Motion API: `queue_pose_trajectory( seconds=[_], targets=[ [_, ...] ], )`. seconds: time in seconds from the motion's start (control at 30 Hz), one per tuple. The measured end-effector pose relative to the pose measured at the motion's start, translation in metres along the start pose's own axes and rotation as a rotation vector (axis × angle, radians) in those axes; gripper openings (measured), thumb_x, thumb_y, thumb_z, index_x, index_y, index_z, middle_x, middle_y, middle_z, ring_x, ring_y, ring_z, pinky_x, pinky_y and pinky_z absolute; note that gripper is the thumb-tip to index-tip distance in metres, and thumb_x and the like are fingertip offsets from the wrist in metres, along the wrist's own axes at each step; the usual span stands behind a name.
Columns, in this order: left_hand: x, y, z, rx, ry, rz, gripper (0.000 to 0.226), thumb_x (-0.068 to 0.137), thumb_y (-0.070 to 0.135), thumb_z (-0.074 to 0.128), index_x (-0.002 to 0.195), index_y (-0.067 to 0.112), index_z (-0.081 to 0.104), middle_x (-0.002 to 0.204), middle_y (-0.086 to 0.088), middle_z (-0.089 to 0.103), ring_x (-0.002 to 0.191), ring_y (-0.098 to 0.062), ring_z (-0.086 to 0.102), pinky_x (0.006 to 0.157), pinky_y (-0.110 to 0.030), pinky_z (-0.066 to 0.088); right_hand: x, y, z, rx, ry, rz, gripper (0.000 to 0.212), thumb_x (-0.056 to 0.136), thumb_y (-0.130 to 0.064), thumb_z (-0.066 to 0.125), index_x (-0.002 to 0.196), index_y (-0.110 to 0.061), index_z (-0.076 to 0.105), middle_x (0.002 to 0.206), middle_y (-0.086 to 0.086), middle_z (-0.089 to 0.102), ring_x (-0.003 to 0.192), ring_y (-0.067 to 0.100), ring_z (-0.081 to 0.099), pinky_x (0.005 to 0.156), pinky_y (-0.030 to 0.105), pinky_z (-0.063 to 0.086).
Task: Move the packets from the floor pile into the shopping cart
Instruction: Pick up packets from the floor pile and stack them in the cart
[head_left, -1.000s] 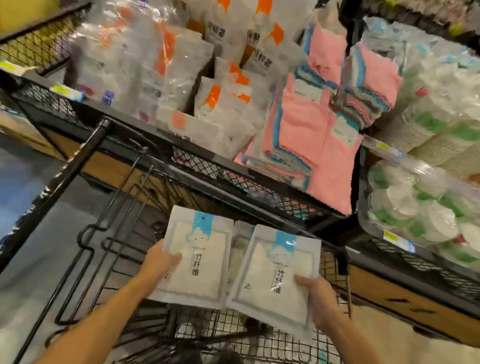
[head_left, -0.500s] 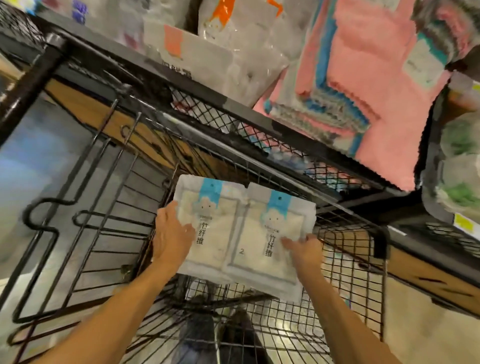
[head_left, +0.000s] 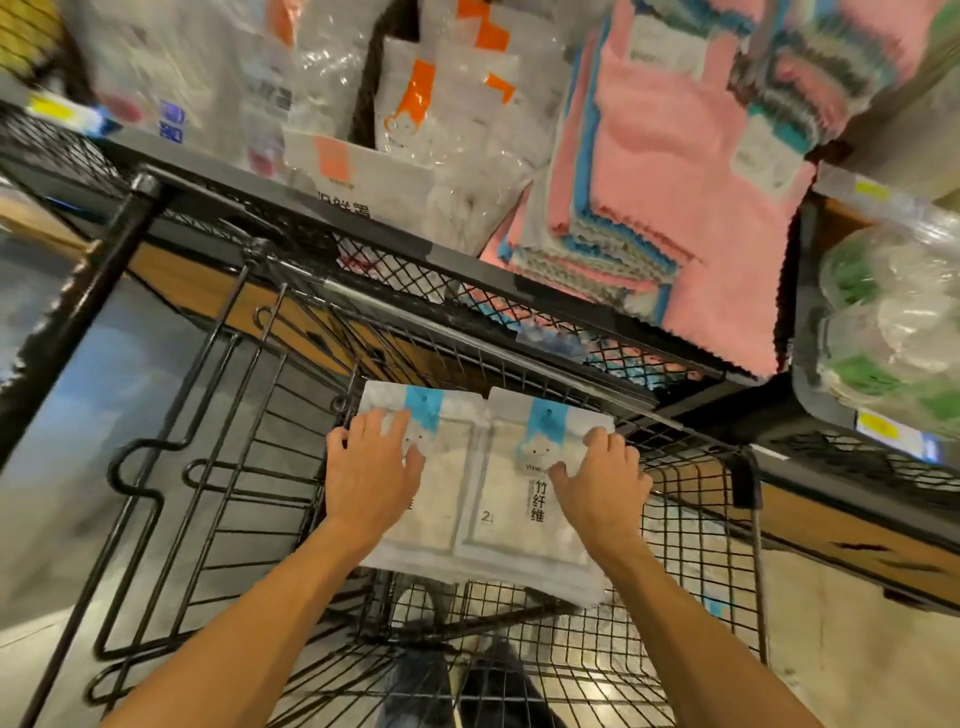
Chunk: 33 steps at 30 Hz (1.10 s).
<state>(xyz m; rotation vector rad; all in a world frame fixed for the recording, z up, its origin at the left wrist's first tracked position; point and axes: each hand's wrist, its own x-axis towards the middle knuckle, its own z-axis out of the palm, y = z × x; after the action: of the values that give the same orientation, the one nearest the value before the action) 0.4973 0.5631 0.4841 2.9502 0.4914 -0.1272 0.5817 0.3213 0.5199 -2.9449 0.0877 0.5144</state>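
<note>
Pressing flat from above, the left hand (head_left: 371, 480) is spread on the left packet (head_left: 441, 488), at 9 o'clock of the right packet (head_left: 524, 512), likewise covered by the right hand (head_left: 597, 486), inside the cart (head_left: 171, 519). Nothing is pinched. Both look light, soft, slippery; edges would be gripped best.

Pink cloths (head_left: 670, 171) and orange-tagged bags (head_left: 441, 119) on a black mesh shelf (head_left: 467, 280), green-labelled tubs (head_left: 893, 332) alongside.

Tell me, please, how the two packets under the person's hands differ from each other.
The left packet lies under the left hand, which hides most of its print; the right packet shows its black characters beside the right hand. The right packet's edge appears to overlap the left one. Both are white with a blue top tab, lying flat in the cart.
</note>
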Motion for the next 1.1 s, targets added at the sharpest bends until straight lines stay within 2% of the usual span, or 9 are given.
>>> queue_pose_trajectory(
  seconds=[0.1,0.2,0.27,0.4,0.53,0.67,0.77,0.9,1.1],
  targets=[
    [0.013,0.016,-0.047,-0.037,0.016,0.024,0.055,0.094,0.050,0.037,0.134,0.021,0.061,0.122,-0.007,0.063,0.108,-0.027,0.058,0.087,-0.045,0.041,-0.015,-0.008,-0.038,0.049,0.027,-0.047,0.053,0.098,-0.050,0.053,0.143,-0.021,0.050,0.143,0.001,0.054,0.134,0.025,0.045,0.116,0.056,0.033],
    [0.022,0.037,-0.099,-0.047,0.070,0.092,0.056,0.095,0.053,0.040,0.135,0.021,0.063,0.131,-0.011,0.062,0.120,-0.030,0.058,0.096,-0.049,0.041,-0.032,-0.015,-0.081,0.054,0.057,-0.078,0.058,0.100,-0.053,0.049,0.150,-0.024,0.046,0.155,0.000,0.047,0.146,0.025,0.035,0.123,0.060,0.020],
    [0.027,0.053,-0.135,-0.066,0.087,0.112,0.053,0.099,0.054,0.042,0.140,0.024,0.059,0.141,-0.011,0.057,0.131,-0.029,0.051,0.105,-0.051,0.036,-0.045,-0.020,-0.113,0.061,0.100,-0.076,0.059,0.101,-0.056,0.047,0.151,-0.026,0.045,0.157,-0.001,0.045,0.149,0.025,0.033,0.124,0.061,0.015],
    [0.027,0.085,-0.200,-0.066,0.079,0.187,0.061,0.101,0.060,0.034,0.152,0.029,0.044,0.156,-0.006,0.042,0.145,-0.025,0.035,0.119,-0.054,0.023,-0.075,-0.021,-0.173,0.120,0.199,-0.072,0.058,0.101,-0.059,0.046,0.149,-0.027,0.049,0.154,-0.002,0.049,0.147,0.024,0.036,0.123,0.064,0.014],
    [0.013,0.118,-0.253,-0.071,0.115,0.322,0.059,0.101,0.060,0.034,0.151,0.030,0.042,0.160,-0.005,0.037,0.148,-0.026,0.031,0.121,-0.053,0.021,-0.113,0.003,-0.226,0.173,0.330,-0.043,0.055,0.100,-0.058,0.046,0.146,-0.027,0.052,0.149,-0.002,0.053,0.143,0.025,0.040,0.121,0.063,0.021],
    [-0.010,0.167,-0.292,-0.081,0.162,0.431,0.060,0.100,0.059,0.034,0.150,0.029,0.045,0.161,-0.004,0.037,0.149,-0.025,0.030,0.122,-0.053,0.019,-0.154,0.050,-0.270,0.218,0.420,0.043,0.059,0.101,-0.060,0.043,0.149,-0.027,0.048,0.152,-0.002,0.051,0.143,0.024,0.040,0.118,0.057,0.029],
    [-0.037,0.209,-0.307,-0.086,0.139,0.503,0.060,0.102,0.058,0.033,0.155,0.031,0.036,0.167,-0.002,0.023,0.154,-0.024,0.020,0.124,-0.051,0.015,-0.189,0.100,-0.286,0.233,0.469,0.112,0.061,0.101,-0.063,0.042,0.149,-0.027,0.048,0.152,0.000,0.052,0.142,0.027,0.042,0.117,0.056,0.030],
    [-0.089,0.266,-0.311,-0.064,0.104,0.617,0.062,0.103,0.060,0.029,0.158,0.033,0.030,0.169,-0.002,0.018,0.155,-0.023,0.015,0.124,-0.051,0.012,-0.242,0.177,-0.290,0.247,0.506,0.211,0.065,0.099,-0.068,0.040,0.151,-0.028,0.047,0.153,0.000,0.050,0.142,0.028,0.043,0.117,0.058,0.032],
    [-0.179,0.354,-0.301,-0.050,0.143,0.737,0.060,0.101,0.059,0.033,0.152,0.028,0.042,0.164,-0.003,0.032,0.151,-0.022,0.026,0.122,-0.052,0.021,-0.325,0.288,-0.275,0.325,0.589,0.364,0.064,0.097,-0.069,0.042,0.148,-0.029,0.050,0.151,-0.002,0.053,0.138,0.028,0.048,0.115,0.057,0.036]
  ],
)
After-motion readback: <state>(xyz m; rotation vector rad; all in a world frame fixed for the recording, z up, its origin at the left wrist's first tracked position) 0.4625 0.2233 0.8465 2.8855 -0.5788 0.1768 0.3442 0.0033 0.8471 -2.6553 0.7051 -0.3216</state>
